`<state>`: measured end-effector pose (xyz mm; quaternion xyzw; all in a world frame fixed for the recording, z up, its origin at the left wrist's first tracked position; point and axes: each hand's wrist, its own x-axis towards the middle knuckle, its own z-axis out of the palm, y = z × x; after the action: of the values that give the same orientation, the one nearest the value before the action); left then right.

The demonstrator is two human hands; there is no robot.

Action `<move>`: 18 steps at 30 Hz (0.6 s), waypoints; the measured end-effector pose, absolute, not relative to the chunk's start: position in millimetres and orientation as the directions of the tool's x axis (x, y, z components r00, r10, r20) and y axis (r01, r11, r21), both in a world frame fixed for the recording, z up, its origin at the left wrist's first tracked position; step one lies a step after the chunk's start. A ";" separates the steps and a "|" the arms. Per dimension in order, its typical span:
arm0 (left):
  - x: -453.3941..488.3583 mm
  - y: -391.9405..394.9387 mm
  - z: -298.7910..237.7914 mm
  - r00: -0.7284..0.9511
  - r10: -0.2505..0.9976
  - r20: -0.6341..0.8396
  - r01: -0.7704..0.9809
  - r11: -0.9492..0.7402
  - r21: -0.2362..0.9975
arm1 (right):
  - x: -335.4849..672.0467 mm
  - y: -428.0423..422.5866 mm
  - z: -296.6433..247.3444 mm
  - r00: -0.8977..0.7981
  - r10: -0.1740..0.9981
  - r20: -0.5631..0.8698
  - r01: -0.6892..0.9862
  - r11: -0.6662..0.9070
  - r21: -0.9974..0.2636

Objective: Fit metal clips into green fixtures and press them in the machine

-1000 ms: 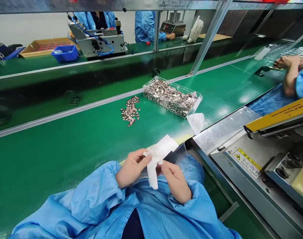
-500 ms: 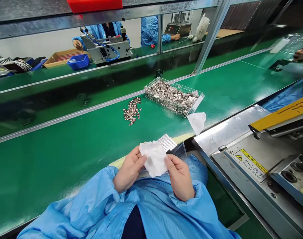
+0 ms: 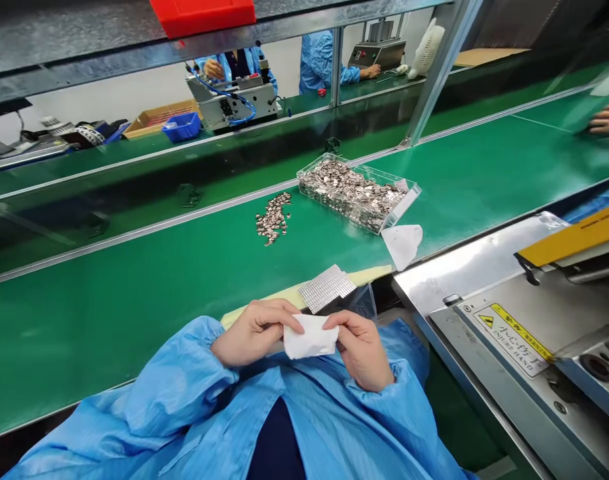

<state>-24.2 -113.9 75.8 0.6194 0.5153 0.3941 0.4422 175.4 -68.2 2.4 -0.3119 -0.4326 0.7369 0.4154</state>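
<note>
Both my hands hold a small white cloth (image 3: 310, 337) just above my lap, folded into a flat rectangle. My left hand (image 3: 252, 331) pinches its left edge with curled fingers. My right hand (image 3: 362, 347) pinches its right edge. Just beyond the cloth, a grey block of tiny metal pieces (image 3: 327, 288) lies at the near edge of the green bench (image 3: 134, 293), beside a clear plastic bag (image 3: 363, 303).
A clear tray (image 3: 407, 200) heaped with small metal parts stands mid-bench, a loose pile of the same parts (image 3: 273, 218) to its left and another white cloth (image 3: 403, 243) in front. A metal machine (image 3: 524, 313) with a yellow warning label fills the right. Other people in blue coats work behind.
The cloth hung crumpled from my fingers, was spread open, and is now folded flat between both hands. My view has tilted up and my hands sit lower.
</note>
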 end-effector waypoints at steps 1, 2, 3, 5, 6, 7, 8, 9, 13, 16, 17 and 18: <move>-27.4 -115.6 76.2 0.176 0.984 0.016 0.248 -0.060 0.967 | 175.0 -67.7 2.8 -0.473 0.873 -0.114 -0.349 -0.305 -0.886; -29.5 -117.4 75.4 0.184 0.983 -0.010 0.185 -0.025 0.982 | 174.9 -67.3 4.3 -0.489 0.865 -0.115 -0.344 -0.312 -0.886; -30.5 -119.1 73.3 0.179 0.983 -0.044 0.106 0.025 0.994 | 175.0 -66.8 6.6 -0.506 0.857 -0.101 -0.326 -0.298 -0.897; -30.1 -121.0 65.4 0.132 0.981 -0.140 -0.020 0.144 0.989 | 174.9 -64.8 11.0 -0.557 0.830 -0.025 -0.257 -0.201 -0.945; -29.3 -121.1 60.2 0.110 0.975 -0.193 -0.036 0.198 0.980 | 173.9 -63.0 12.3 -0.586 0.810 0.020 -0.207 -0.126 -0.970; -28.6 -120.8 54.8 0.089 0.966 -0.242 -0.017 0.245 0.969 | 171.7 -60.8 12.7 -0.607 0.792 0.062 -0.148 -0.036 -0.988; -28.0 -120.5 49.8 0.058 0.958 -0.281 0.026 0.280 0.960 | 168.3 -58.3 12.3 -0.620 0.777 0.107 -0.088 0.066 -0.994; -27.4 -120.3 45.4 0.015 0.952 -0.305 0.078 0.303 0.950 | 163.7 -55.8 11.1 -0.622 0.767 0.159 -0.032 0.178 -0.984; -22.2 -123.7 37.5 -0.249 0.913 -0.322 0.146 0.364 0.920 | 136.7 -46.3 2.1 -0.546 0.637 0.545 0.068 0.681 -0.729; -15.8 -126.7 39.7 -0.323 0.871 -0.370 -0.061 0.371 0.927 | 114.6 -41.7 -4.5 -0.472 0.390 0.790 0.068 0.910 -0.408; -13.6 -127.4 41.7 -0.330 0.860 -0.389 -0.159 0.356 0.921 | 108.0 -41.0 -6.0 -0.456 0.315 0.833 0.053 0.943 -0.328; -11.8 -128.1 44.4 -0.343 0.847 -0.406 -0.256 0.332 0.908 | 101.8 -40.8 -6.9 -0.443 0.246 0.862 0.028 0.965 -0.261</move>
<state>-11.8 -128.1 44.4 0.2357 0.6269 0.5277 0.5224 101.8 -40.8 -6.9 -0.0814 -0.8431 0.1047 0.5212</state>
